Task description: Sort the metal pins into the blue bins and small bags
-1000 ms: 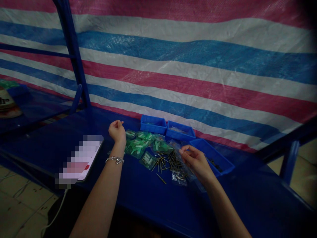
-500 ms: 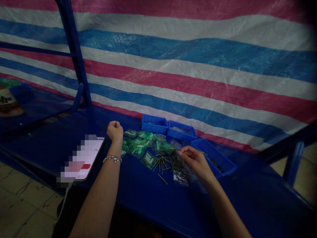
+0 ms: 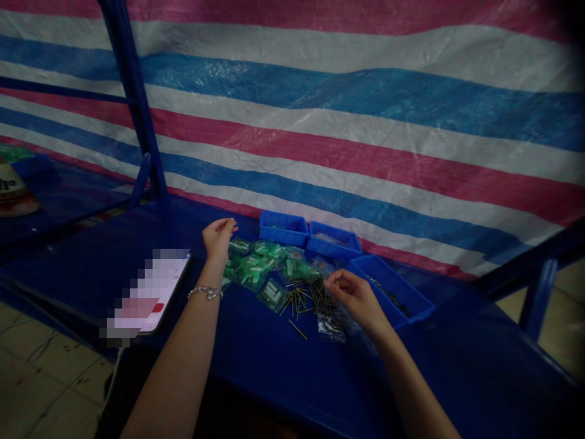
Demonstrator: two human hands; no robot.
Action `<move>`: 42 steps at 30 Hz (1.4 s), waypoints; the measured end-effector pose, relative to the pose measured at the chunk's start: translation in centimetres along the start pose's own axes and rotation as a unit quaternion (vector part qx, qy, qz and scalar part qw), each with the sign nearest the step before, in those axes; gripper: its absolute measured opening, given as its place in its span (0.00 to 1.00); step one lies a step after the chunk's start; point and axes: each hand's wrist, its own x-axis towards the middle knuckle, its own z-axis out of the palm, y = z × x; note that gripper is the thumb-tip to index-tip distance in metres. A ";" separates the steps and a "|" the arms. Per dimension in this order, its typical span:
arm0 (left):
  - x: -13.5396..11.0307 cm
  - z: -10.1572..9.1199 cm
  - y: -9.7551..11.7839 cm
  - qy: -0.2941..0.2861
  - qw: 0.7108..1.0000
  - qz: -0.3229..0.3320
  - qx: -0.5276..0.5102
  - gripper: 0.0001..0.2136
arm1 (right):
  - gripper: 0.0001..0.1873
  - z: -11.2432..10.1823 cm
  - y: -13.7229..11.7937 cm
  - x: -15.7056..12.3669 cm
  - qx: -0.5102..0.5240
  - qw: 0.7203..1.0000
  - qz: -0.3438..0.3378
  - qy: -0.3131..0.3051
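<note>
left hand (image 3: pixel 218 239): fingers bunched, can't tell if on anything, beside the bags (image 3: pixel 258 265) | right hand (image 3: pixel 355 297): fingers curled in, grip unclear tbh, by the pins (image 3: pixel 299 303) | bags + pins: mid desk (image 3: pixel 292 372), bins (image 3: pixel 283 235) toward back edge | phone (image 3: pixel 170 291): front edge, left

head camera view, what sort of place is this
Probably a makeshift workspace for small parts: a blue table holds heaps of small green bags and loose thin rods, with blue bins along its back, and a striped sheet serves as a wall behind.
</note>
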 end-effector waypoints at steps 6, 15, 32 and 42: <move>-0.2 0.3 -0.1 -0.028 0.997 -0.025 -0.070 0.11 | 0.14 0.0 0.0 0.0 -0.012 1.000 0.001 -0.004; 0.3 0.0 -1.0 -0.017 0.998 0.052 0.013 0.09 | 0.13 0.0 0.5 0.0 -0.022 1.000 -0.015 0.000; 0.8 -0.8 -1.4 0.071 0.980 0.130 0.132 0.17 | 0.15 -0.1 0.7 0.0 -0.062 0.998 -0.023 -0.003; 1.1 -0.8 -1.8 0.071 0.979 0.128 0.139 0.18 | 0.16 -0.1 0.4 -0.1 -0.061 0.998 -0.017 -0.001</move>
